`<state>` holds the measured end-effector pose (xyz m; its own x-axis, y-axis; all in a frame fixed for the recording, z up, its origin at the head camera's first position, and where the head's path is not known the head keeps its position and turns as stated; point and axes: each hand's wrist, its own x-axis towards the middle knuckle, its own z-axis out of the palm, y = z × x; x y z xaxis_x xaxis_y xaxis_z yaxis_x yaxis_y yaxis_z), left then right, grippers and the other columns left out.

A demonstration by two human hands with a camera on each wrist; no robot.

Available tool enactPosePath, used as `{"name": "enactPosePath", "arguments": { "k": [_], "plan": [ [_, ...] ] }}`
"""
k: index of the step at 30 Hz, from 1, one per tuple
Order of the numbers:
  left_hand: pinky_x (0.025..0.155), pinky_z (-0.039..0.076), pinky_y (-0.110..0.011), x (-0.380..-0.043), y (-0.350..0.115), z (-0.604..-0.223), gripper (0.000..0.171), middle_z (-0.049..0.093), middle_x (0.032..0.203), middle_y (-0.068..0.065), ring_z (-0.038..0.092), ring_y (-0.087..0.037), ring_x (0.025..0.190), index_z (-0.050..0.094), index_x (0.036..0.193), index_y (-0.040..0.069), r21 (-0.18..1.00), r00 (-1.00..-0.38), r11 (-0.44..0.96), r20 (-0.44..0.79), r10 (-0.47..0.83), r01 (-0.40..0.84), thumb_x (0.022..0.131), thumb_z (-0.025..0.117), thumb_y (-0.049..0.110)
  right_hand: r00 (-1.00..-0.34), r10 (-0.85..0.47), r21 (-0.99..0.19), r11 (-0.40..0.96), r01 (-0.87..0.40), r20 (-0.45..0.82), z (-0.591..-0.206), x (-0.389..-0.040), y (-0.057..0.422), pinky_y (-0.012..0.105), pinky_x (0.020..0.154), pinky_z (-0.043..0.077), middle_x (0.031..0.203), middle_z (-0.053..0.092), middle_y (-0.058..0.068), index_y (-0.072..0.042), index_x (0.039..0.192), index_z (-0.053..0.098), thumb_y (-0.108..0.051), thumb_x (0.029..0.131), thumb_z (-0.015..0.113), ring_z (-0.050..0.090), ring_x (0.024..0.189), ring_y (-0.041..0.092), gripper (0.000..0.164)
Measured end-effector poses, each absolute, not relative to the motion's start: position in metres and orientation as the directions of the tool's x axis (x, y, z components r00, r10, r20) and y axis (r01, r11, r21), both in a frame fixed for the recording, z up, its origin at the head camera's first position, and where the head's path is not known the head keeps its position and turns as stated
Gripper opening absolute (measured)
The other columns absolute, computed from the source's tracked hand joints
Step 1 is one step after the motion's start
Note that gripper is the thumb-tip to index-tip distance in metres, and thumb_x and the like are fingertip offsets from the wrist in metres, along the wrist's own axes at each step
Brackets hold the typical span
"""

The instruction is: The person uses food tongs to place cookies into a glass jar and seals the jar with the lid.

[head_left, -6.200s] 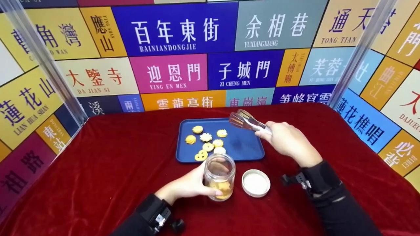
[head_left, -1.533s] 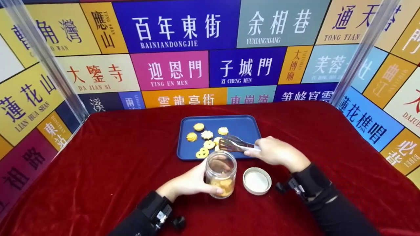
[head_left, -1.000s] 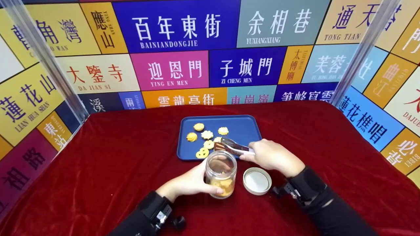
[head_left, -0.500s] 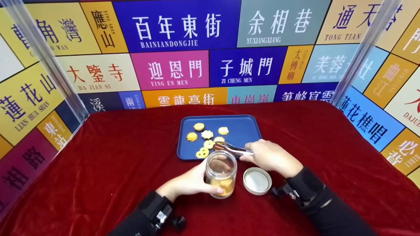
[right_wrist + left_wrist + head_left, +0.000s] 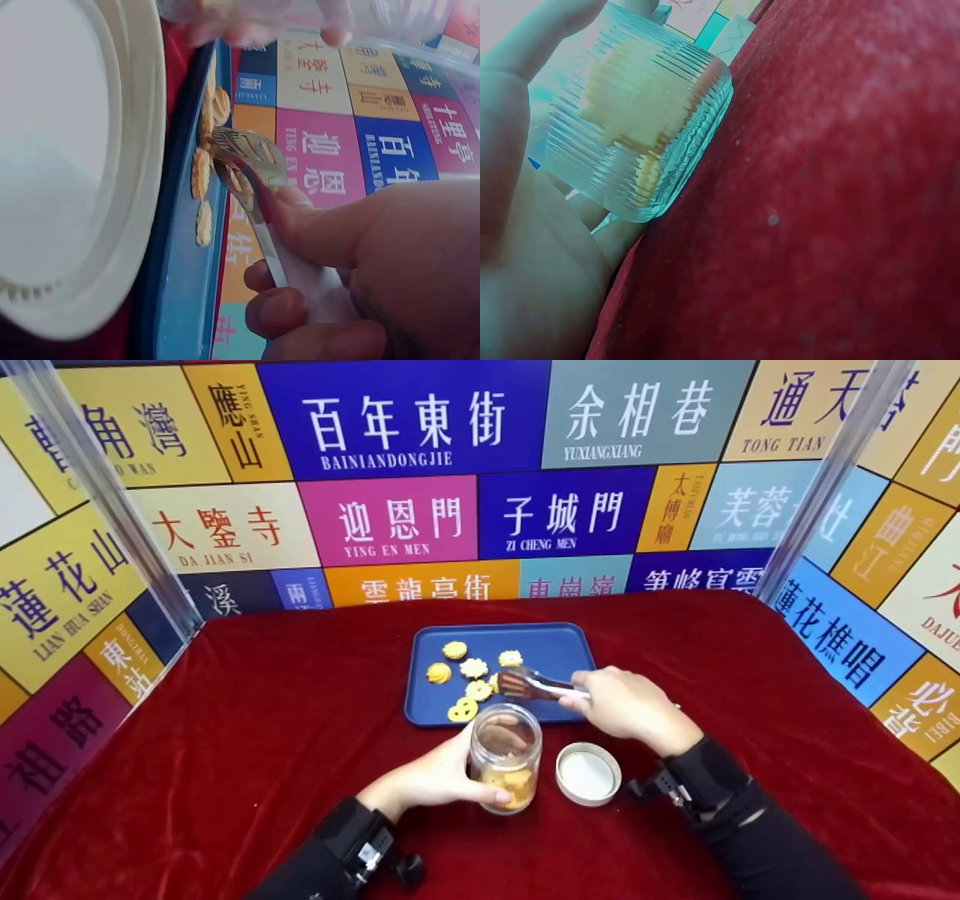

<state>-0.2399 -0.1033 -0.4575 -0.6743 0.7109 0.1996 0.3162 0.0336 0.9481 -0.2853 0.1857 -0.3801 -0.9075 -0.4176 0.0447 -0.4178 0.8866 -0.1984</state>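
Behind the red velvety cloth (image 5: 285, 720) stood a multicoloured lettered backdrop (image 5: 405, 420). On the cloth lay a blue rectangular tray (image 5: 555, 649), golden cookies (image 5: 473, 668) mostly on its left half. Before it, in the left hand (image 5: 446, 780), was a clear cylindrical glass jar (image 5: 508, 761), more cookies inside; right of that, a round off-white lid (image 5: 587, 775). The right hand (image 5: 630, 705) had slotted metal tongs (image 5: 536, 685) over the tray.

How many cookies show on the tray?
7: two leftmost, one rightmost, one between, the pretzel nearest, one just behind it, one partly behind the tongs; tongs or jar may hide more.
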Motion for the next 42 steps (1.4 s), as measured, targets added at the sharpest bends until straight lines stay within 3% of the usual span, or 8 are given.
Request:
{"name": "enactPosePath", "arguments": {
  "k": [13,26,33,38,42],
  "plan": [
    [0.118,0.044,-0.036,-0.24,-0.103,-0.455,0.086,0.063,0.141,-0.001,0.058,-0.019,0.135,0.04,0.153,0.013,0.95,-0.677,0.037,0.193,0.71,0.31,0.085,0.092,0.023,-0.94,-0.326,-0.312,0.887,-0.341,0.101,-0.354,-0.289,0.205,0.039,0.064,0.041,0.075,0.059,0.002,-0.016,0.099,0.068,-0.043,0.105,0.065,0.058,0.073,0.024,0.028],
    [0.118,0.043,-0.036,-0.24,-0.104,-0.456,0.086,0.063,0.141,-0.001,0.058,-0.019,0.134,0.04,0.153,0.009,0.947,-0.681,0.05,0.191,0.707,0.318,0.085,0.092,0.021,-0.915,-0.37,-0.292,0.868,-0.402,0.159,-0.313,-0.258,0.203,0.038,0.062,0.039,0.073,0.055,0.0,-0.019,0.105,0.07,-0.044,0.106,0.065,0.055,0.07,0.022,0.025],
    [0.118,0.043,-0.036,-0.241,-0.104,-0.458,0.092,0.062,0.142,-0.003,0.058,-0.021,0.134,0.038,0.155,0.015,0.945,-0.677,0.037,0.205,0.707,0.324,0.082,0.094,0.023,-0.872,-0.46,-0.256,0.834,-0.489,0.166,-0.295,-0.233,0.2,0.037,0.063,0.04,0.07,0.054,-0.006,-0.024,0.102,0.068,-0.047,0.106,0.065,0.054,0.07,0.017,0.023],
    [0.118,0.044,-0.038,-0.238,-0.1,-0.459,0.101,0.064,0.14,-0.004,0.06,-0.023,0.133,0.033,0.156,0.023,0.946,-0.694,0.009,0.231,0.682,0.324,0.079,0.096,0.013,-0.8,-0.58,-0.232,0.766,-0.6,0.153,-0.289,-0.224,0.2,0.032,0.059,0.038,0.068,0.049,-0.012,-0.027,0.091,0.062,-0.043,0.105,0.067,0.048,0.062,0.01,0.022],
    [0.113,0.048,-0.038,-0.238,-0.098,-0.457,0.096,0.067,0.134,-0.002,0.065,-0.022,0.126,0.04,0.151,0.019,0.938,-0.722,0.037,0.24,0.649,0.346,0.074,0.098,0.011,-0.767,-0.632,-0.239,0.732,-0.638,0.112,-0.288,-0.222,0.202,0.03,0.058,0.038,0.069,0.048,-0.014,-0.028,0.088,0.062,-0.043,0.105,0.067,0.047,0.062,0.007,0.023]
  ]
}}
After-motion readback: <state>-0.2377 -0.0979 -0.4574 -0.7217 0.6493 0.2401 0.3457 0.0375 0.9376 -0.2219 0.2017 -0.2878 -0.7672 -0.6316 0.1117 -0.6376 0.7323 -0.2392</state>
